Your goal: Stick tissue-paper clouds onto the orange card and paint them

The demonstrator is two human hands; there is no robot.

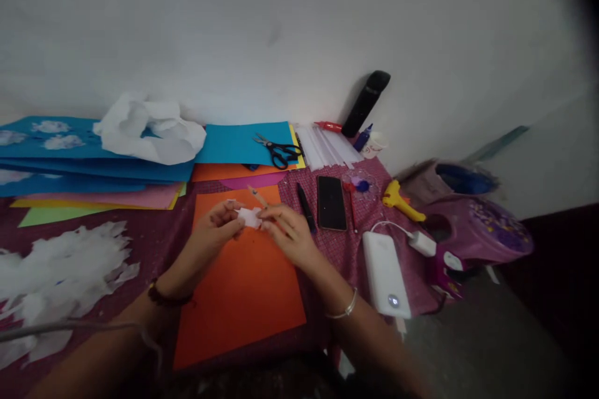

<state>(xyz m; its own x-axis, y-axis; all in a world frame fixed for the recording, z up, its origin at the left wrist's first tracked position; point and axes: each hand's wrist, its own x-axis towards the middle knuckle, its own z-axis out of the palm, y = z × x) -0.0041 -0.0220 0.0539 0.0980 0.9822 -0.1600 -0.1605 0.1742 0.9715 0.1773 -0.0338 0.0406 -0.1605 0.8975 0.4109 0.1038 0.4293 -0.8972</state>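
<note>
Over an orange sheet of paper, both hands hold a small white piece of paper. My left hand pinches its left side between thumb and fingers. At its right side are the closed fingertips of my right hand. A thin, pale stick-like thing with a pointed tip rises beside the right fingers; it looks like a pencil or brush, though its lower end is hidden. Both forearms lean in over the sheet from below.
Torn white paper lies left, below stacked coloured sheets with a crumpled white ring. Scissors rest on blue paper. To the right are a black marker, a phone, a power bank and a yellow tool.
</note>
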